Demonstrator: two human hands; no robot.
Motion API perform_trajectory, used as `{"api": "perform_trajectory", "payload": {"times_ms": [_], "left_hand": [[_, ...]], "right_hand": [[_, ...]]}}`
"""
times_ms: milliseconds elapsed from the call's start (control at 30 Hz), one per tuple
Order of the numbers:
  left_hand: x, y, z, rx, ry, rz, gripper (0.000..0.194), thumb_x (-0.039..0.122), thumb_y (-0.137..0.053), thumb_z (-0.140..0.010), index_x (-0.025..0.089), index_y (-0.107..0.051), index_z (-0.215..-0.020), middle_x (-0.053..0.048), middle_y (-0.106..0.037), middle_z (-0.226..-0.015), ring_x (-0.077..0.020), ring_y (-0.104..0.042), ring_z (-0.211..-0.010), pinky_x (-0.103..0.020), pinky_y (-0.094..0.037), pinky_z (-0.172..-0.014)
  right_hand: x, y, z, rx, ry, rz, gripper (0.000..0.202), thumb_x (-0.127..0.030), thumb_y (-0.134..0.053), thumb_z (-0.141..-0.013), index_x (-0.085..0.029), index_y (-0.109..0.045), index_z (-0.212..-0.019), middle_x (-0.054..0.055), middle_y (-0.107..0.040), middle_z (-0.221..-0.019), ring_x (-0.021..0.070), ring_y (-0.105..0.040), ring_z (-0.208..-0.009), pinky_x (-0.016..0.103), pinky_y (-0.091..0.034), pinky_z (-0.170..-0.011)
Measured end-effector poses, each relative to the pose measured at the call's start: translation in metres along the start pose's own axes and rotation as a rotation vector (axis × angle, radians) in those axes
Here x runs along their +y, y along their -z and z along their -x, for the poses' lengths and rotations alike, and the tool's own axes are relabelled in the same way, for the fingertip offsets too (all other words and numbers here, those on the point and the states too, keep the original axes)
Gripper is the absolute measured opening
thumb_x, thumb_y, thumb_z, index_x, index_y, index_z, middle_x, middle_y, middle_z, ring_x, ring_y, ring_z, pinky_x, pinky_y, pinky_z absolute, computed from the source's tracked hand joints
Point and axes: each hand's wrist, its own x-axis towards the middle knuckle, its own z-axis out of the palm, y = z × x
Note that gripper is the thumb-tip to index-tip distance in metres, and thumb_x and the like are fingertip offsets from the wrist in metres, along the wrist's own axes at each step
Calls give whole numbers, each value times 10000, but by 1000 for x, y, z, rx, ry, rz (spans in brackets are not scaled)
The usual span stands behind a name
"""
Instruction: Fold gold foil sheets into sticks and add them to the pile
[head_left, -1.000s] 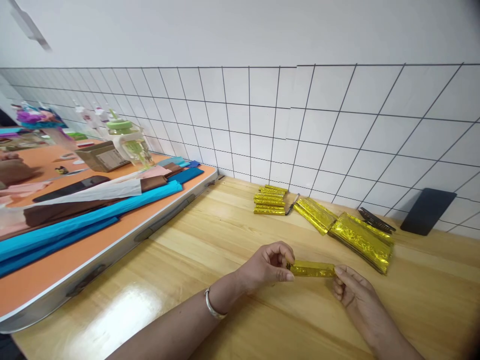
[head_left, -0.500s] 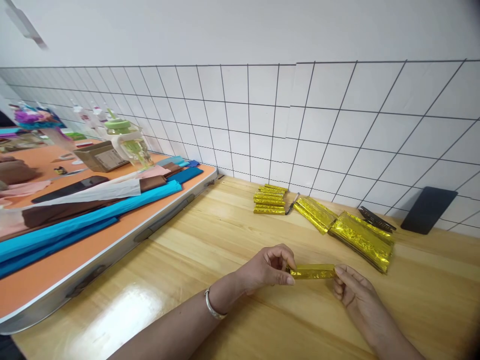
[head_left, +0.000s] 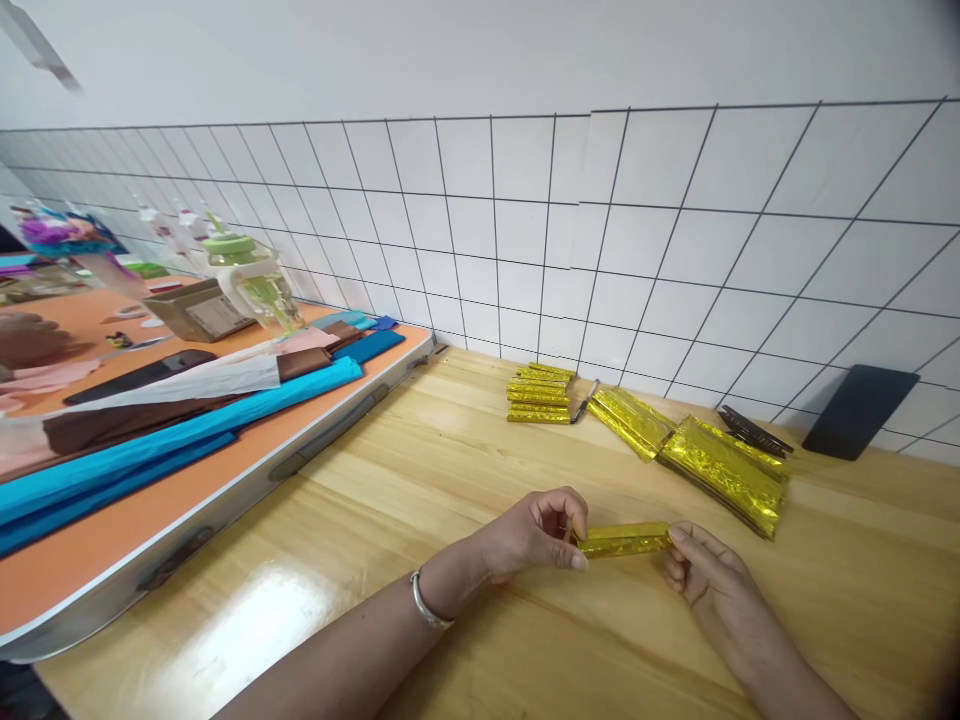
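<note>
A narrow folded strip of shiny gold foil (head_left: 624, 540) is stretched level between my hands, low over the wooden table (head_left: 420, 460). My left hand (head_left: 546, 535), with a silver bangle at the wrist, pinches its left end. At the right end, the thumb and fingers of my right hand (head_left: 701, 565) are closed on the foil. Farther back lies a row of narrow folded gold strips (head_left: 538, 393). To their right are a folded gold foil piece (head_left: 631, 422) and a wider stack of gold foil sheets (head_left: 724, 472).
A black hair claw (head_left: 754, 432) lies behind the stack, and a dark phone (head_left: 861, 410) leans against the tiled wall. A pen (head_left: 585, 402) lies by the strips. At left, an orange-topped table (head_left: 142, 500) bears folded blue paper (head_left: 225, 420), a cardboard box (head_left: 199, 312) and a green-lidded bottle (head_left: 251, 280).
The strip's right end sits slightly higher and more of its upper fold shows. Both hands keep their hold in nearly the same place. The camera view has shifted slightly.
</note>
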Motion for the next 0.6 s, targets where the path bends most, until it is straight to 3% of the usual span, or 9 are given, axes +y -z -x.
{"api": "perform_trajectory", "payload": {"times_ms": [400, 600], "left_hand": [[-2, 2, -1, 18, 52, 64, 329, 212, -832, -535, 136, -556, -698, 22, -451, -747, -71, -420, -639, -198, -322, -590], [-1, 1, 0, 30, 113, 107, 380, 218, -832, -538, 156, -569, -806, 28, -457, -717, -69, -420, -614, -194, -328, -572]], "right_hand": [[-5, -3, 3, -8, -30, -25, 162, -316, -685, -755, -198, -586, -704, -36, -448, -606, 102, -396, -562, 239, -321, -500], [-6, -4, 2, 5, -27, -46, 169, -320, -698, -739, -196, -590, -701, -27, -464, -612, 108, -401, -565, 247, -323, -500]]}}
